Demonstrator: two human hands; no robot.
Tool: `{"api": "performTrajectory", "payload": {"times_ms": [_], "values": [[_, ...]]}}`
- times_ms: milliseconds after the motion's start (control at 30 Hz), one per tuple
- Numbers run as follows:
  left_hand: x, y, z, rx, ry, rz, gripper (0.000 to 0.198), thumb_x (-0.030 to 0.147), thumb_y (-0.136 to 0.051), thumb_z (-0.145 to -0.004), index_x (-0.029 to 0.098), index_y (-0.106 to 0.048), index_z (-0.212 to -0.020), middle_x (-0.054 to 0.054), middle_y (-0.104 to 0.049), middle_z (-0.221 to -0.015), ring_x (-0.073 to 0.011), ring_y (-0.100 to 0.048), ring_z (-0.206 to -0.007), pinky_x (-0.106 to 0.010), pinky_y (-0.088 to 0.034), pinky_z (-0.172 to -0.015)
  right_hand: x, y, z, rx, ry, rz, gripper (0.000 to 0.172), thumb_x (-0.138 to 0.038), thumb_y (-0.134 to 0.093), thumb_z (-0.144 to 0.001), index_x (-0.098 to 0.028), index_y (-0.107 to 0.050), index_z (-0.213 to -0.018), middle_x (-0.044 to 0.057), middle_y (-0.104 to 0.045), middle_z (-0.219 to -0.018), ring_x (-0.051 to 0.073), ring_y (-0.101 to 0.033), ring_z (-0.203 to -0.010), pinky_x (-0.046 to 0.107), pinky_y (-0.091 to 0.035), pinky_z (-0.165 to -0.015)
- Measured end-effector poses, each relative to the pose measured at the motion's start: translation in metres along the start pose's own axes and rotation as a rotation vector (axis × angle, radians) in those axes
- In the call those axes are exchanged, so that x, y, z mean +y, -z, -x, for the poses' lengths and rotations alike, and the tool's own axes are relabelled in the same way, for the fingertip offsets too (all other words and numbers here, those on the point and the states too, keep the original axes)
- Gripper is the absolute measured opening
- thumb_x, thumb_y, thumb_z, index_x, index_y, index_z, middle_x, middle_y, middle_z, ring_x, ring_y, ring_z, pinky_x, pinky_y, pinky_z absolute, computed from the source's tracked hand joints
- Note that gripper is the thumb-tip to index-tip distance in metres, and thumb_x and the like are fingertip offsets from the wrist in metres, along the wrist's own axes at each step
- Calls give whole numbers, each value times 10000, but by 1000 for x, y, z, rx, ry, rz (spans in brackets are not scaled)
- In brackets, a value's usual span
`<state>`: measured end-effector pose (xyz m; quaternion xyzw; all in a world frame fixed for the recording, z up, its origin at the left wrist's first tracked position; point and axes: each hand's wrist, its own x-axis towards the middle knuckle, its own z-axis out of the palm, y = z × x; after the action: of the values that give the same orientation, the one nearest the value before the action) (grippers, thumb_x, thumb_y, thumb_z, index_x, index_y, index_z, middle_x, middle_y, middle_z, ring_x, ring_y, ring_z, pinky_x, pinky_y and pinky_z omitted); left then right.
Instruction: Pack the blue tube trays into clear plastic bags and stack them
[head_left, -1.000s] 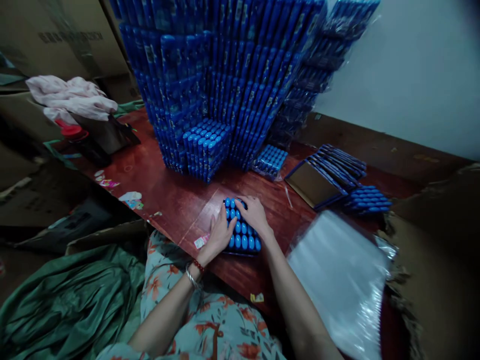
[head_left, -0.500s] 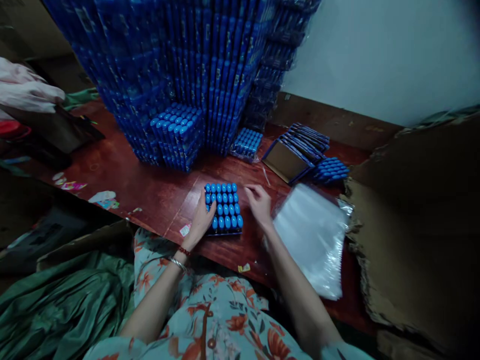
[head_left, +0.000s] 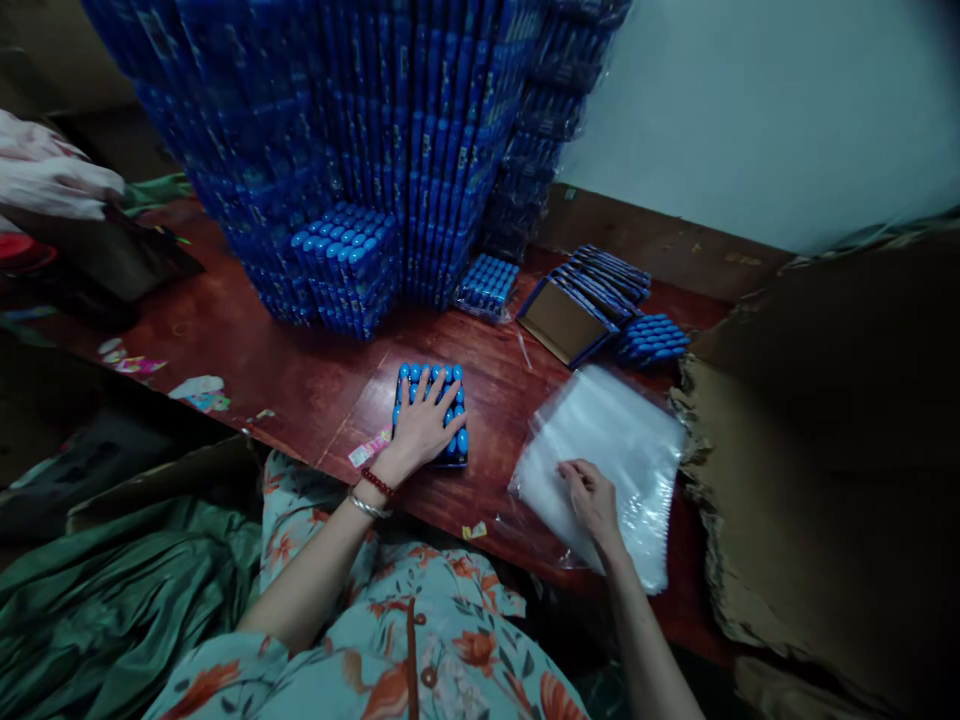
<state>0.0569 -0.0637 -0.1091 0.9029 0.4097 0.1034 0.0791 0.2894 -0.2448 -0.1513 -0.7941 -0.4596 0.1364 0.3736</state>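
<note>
A small tray of upright blue-capped tubes [head_left: 454, 385] stands on the red-brown wooden table [head_left: 300, 380] in front of me. My left hand [head_left: 421, 424] lies flat on top of the caps with its fingers spread. My right hand [head_left: 592, 498] rests on the near part of a stack of clear plastic bags [head_left: 615, 440] to the right of the tray, its fingers curled down onto the top sheet.
A tall wall of stacked blue packs [head_left: 375, 140] fills the back of the table. Flat blue-edged boxes [head_left: 577, 310] and loose blue tube packs [head_left: 649, 338] lie behind the bags. Torn cardboard [head_left: 825, 450] stands at the right, a green sack [head_left: 127, 590] at the lower left.
My right hand left the tray and moved right and toward me onto the plastic bags. My left hand shifted from the tray's left side to lie flat on top.
</note>
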Motion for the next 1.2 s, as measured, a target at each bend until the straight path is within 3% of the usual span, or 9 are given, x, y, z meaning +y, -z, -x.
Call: {"api": "performTrajectory", "payload": {"times_ms": [133,300,433,500,633,767,833,967,1200], "values": [[-11,2,20,-41,-10,-19,574,502,-384,-911,246,-352,-1423,-56,-290,-1527,-314,-169,-1427,-570,-100,-1147,-41,17,-23,-103,204,-1,358,-446,-428,-890,-203,-594,-685,45,-609,-687,188,-549,-701,298,-406,-637],[2,31,27,1,-63,101,889,433,-666,-754,156,-214,-1468,-192,-245,-1524,-389,-120,-1421,-615,-120,-1107,-106,7,-55,-493,589,123,347,-374,-403,-937,-207,-584,-693,42,-606,-716,180,-532,-730,302,-388,-699],[20,52,5,-89,-398,238,400,180,-545,-829,187,-541,-1229,-149,-595,-1248,-281,-510,-1216,-420,-342,-1040,-140,8,-72,-667,677,232,353,-357,-372,-949,-204,-626,-757,53,-635,-757,187,-566,-741,299,-394,-681],[25,58,-9,-179,-403,267,255,97,-444,-852,172,-646,-989,-110,-699,-937,-229,-651,-899,-321,-459,-817,-149,19,-71,-612,599,301,359,-400,-348,-951,-207,-647,-904,69,-667,-826,207,-595,-760,310,-413,-674],[26,77,-37,-309,-403,351,204,144,-472,-851,144,-647,-747,-58,-655,-667,-159,-568,-576,-250,-369,-539,-163,38,-56,-347,599,551,512,-484,-507,-857,-195,-494,-1280,156,-607,-1201,322,-568,-1037,415,-415,-820],[17,109,-60,-410,-494,413,159,79,-495,-780,139,-637,-740,-14,-632,-668,-110,-512,-566,-229,-315,-537,-178,34,-63,-257,532,732,183,-204,-464,-852,-189,-622,-943,131,-684,-898,273,-615,-844,352,-394,-724],[12,124,-69,-358,-509,403,124,105,-517,-775,144,-613,-708,12,-586,-633,-97,-464,-555,-234,-286,-540,-187,32,-77,-238,493,687,187,-147,-423,-849,-203,-601,-831,82,-668,-750,213,-598,-681,293,-338,-598],[6,139,-77,-154,-494,515,185,254,-575,-787,147,-513,-649,52,-438,-601,-86,-349,-555,-242,-232,-537,-208,34,-102,-212,551,503,122,-271,-490,-857,-220,-570,-781,25,-638,-673,180,-567,-603,261,-256,-523],[0,138,-78,-144,-454,777,283,170,-468,-793,197,-272,-590,67,-233,-608,-76,-230,-555,-236,-177,-523,-205,42,-134,-177,481,582,133,-334,-628,-755,-241,-616,-850,16,-641,-689,167,-541,-595,241,-281,-522]]}}
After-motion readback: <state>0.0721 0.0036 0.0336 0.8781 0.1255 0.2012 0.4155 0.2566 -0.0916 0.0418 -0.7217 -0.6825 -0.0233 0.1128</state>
